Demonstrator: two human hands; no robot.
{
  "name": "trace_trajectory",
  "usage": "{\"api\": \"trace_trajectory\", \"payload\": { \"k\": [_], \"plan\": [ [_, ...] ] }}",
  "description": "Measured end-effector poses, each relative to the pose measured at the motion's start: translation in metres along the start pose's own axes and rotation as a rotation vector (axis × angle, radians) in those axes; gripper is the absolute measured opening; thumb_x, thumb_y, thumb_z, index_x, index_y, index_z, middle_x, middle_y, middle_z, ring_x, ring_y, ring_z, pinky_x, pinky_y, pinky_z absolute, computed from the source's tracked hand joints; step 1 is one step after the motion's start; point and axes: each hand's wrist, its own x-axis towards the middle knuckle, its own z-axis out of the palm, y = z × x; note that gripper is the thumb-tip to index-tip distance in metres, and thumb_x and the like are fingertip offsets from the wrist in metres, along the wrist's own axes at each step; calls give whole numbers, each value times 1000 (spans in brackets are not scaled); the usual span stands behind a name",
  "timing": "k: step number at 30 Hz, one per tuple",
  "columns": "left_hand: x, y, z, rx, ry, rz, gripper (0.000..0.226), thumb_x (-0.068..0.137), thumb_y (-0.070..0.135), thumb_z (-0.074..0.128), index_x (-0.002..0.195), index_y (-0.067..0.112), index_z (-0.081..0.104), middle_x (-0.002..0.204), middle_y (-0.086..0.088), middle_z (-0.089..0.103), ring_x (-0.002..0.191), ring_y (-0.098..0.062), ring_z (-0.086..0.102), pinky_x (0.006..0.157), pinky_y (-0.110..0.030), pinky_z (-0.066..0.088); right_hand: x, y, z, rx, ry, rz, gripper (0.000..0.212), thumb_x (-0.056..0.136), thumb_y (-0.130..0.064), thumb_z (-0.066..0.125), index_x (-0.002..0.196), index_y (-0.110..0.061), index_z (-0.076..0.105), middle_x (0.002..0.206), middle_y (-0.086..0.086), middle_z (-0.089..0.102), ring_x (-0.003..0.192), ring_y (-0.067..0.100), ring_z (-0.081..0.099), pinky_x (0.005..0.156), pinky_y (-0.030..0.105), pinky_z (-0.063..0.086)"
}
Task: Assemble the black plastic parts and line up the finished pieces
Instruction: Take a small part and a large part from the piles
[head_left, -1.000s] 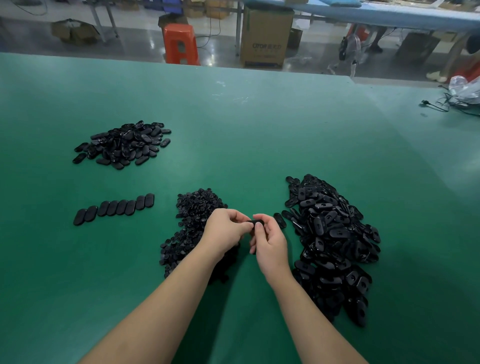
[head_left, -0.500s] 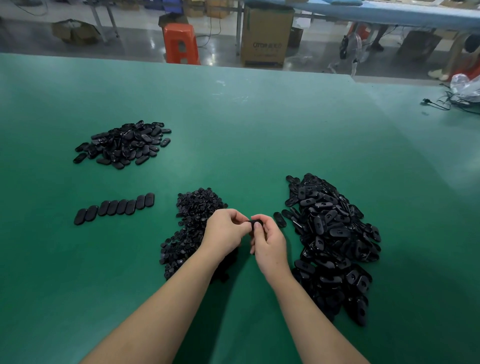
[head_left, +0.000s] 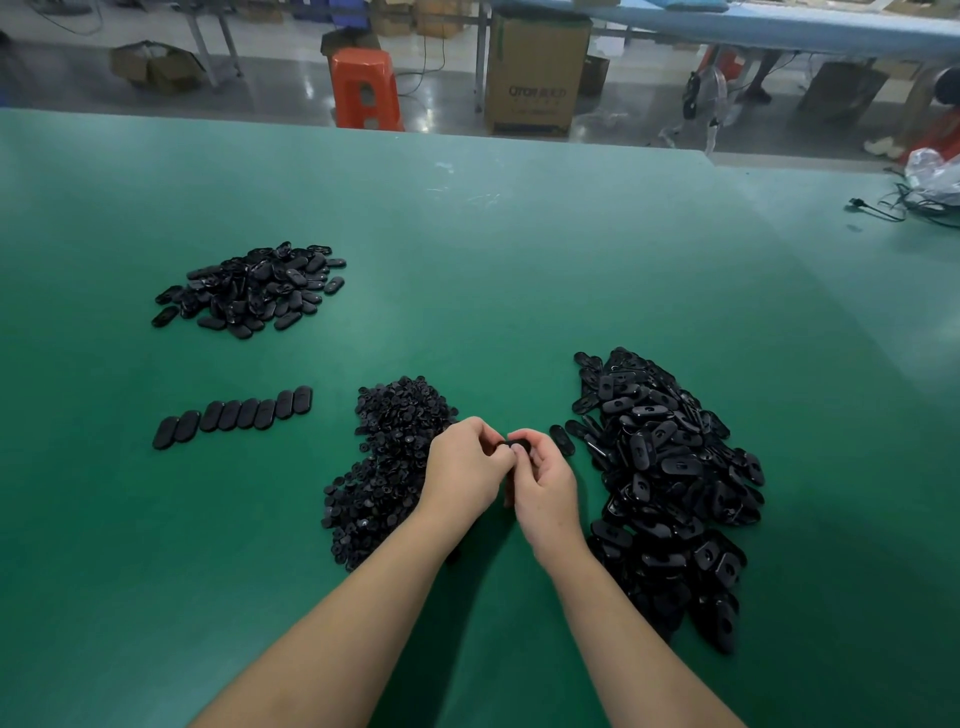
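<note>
On the green table (head_left: 519, 249), the left hand (head_left: 465, 475) and right hand (head_left: 545, 491) meet, fingers curled, pinching one black plastic part (head_left: 516, 445) between two near heaps. A row of finished pieces (head_left: 234, 415) lies left, another heap far left. Beyond the far edge stand an orange stool (head_left: 366, 88) and a cardboard box (head_left: 535, 73) on a grey floor

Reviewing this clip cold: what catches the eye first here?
Both hands, left hand and right hand, pinch one black part at centre. A big heap of oval shells lies on the right, and a neat row of finished pieces on the left.
</note>
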Motion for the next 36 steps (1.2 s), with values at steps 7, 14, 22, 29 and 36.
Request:
{"api": "trace_trajectory", "payload": {
  "k": [7, 14, 22, 29, 36],
  "plan": [
    [-3, 0, -5, 24, 18, 64, 7, 87, 19, 67, 86, 16, 72, 79, 7, 68, 75, -11, 61, 65, -22, 42, 0, 1, 0, -3, 3, -20, 12, 103, -16, 55, 99, -25, 63, 88, 1, 70, 74, 13, 58, 72, 38, 46],
    [-3, -4, -7, 60, 10, 95, 7, 90, 19, 65, 90, 18, 72, 79, 10, 66, 71, -6, 59, 60, -15, 42, 1, 1, -1, -44, -3, -52, 17, 101, -13, 58, 98, -29, 63, 94, -3, 73, 92, 14, 69, 85, 35, 55],
    [-3, -10, -10, 479, -24, 517, 22, 99, 22, 51, 119, 17, 59, 108, 0, 63, 101, -21, 60, 84, -34, 48, -2, 0, 1, 37, 13, -6, 25, 105, -17, 46, 101, -38, 59, 92, -5, 68, 78, 11, 58, 69, 33, 45],
    [12, -28, -48, 393, 179, 393, 22, 95, 26, 58, 114, 16, 66, 101, 0, 67, 89, -22, 64, 78, -37, 54, -6, -8, 0, -3, -22, -59, 20, 106, -19, 47, 115, -35, 54, 77, -3, 65, 55, 11, 52, 52, 28, 47],
    [46, -102, -108, 264, 436, -78, 28, 95, 29, 65, 112, 7, 70, 72, 7, 60, 59, -10, 57, 52, -27, 41, -8, -9, 1, -71, -56, -54, 16, 105, -20, 51, 111, -33, 60, 78, -3, 66, 58, 7, 53, 54, 25, 48]
  ]
}}
